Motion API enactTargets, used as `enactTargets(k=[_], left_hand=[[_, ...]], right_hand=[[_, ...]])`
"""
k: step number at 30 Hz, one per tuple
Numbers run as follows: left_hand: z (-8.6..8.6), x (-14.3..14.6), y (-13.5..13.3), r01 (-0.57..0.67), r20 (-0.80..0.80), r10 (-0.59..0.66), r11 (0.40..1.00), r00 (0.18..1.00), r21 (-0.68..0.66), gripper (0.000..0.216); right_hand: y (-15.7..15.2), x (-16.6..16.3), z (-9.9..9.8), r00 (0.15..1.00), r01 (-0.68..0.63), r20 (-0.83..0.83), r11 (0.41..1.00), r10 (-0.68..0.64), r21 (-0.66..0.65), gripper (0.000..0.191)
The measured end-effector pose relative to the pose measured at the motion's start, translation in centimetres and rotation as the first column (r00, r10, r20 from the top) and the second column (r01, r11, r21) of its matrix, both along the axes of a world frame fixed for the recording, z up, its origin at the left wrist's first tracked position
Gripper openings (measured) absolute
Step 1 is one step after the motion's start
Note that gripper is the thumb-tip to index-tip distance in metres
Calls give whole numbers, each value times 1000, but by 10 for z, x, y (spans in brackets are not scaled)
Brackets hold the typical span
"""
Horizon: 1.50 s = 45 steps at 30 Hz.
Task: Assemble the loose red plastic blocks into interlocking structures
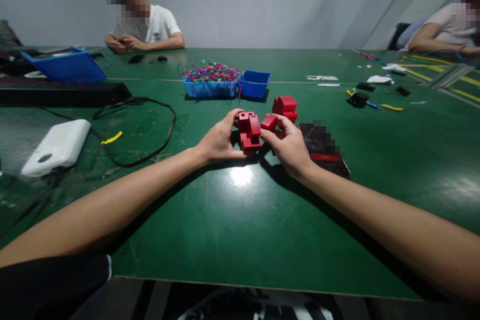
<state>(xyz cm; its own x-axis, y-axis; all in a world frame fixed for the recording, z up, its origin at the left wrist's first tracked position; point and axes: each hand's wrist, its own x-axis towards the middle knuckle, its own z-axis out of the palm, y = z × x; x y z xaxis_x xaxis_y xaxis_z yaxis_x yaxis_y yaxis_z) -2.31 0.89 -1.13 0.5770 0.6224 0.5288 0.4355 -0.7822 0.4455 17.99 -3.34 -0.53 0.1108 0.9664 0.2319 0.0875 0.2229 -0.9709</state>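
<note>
My left hand [222, 141] is closed around a notched red block [249, 132], thumb below and fingers at its far left side. In my right hand [288, 145] a smaller red piece [269, 122] is pinched between thumb and fingers, just right of the notched block. Whether the two red parts touch, I cannot tell. Behind my right hand another red block [285, 106] stands on the green table [232, 230], its lower part partly covered by the fingers. A phone [326, 152] with a lit screen lies beside my right wrist.
A blue bin [212, 90] heaped with coloured wires stands beyond my hands, with another blue bin [255, 85] beside it. At left lie a white box-shaped device [58, 147] and a looping black cable [170, 135]. Across the table sits a person [150, 30]; another person [442, 27] is at right.
</note>
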Motion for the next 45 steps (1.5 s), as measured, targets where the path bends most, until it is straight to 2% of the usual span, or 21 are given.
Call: enactTargets(k=[9,16,38,45], left_hand=[[0,1,-1,-1,7,1,1000,1000,1,97],[2,0,-1,-3,2,3,1000,1000,-10,97],[2,0,-2,-16,9,16,1000,1000,-22,98],[3,1,-3,-22,2,22,999,1000,-35,98]], right_hand=[[0,-2,-1,998,16,-59,999,-13,52,51],[-2,-1,0,999,34,-13,994,-33,101,49],[-3,-1,1,1000,18,-26,999,-17,51,48],[-5,-1,1,1000,0,-10,996,1,88,48]])
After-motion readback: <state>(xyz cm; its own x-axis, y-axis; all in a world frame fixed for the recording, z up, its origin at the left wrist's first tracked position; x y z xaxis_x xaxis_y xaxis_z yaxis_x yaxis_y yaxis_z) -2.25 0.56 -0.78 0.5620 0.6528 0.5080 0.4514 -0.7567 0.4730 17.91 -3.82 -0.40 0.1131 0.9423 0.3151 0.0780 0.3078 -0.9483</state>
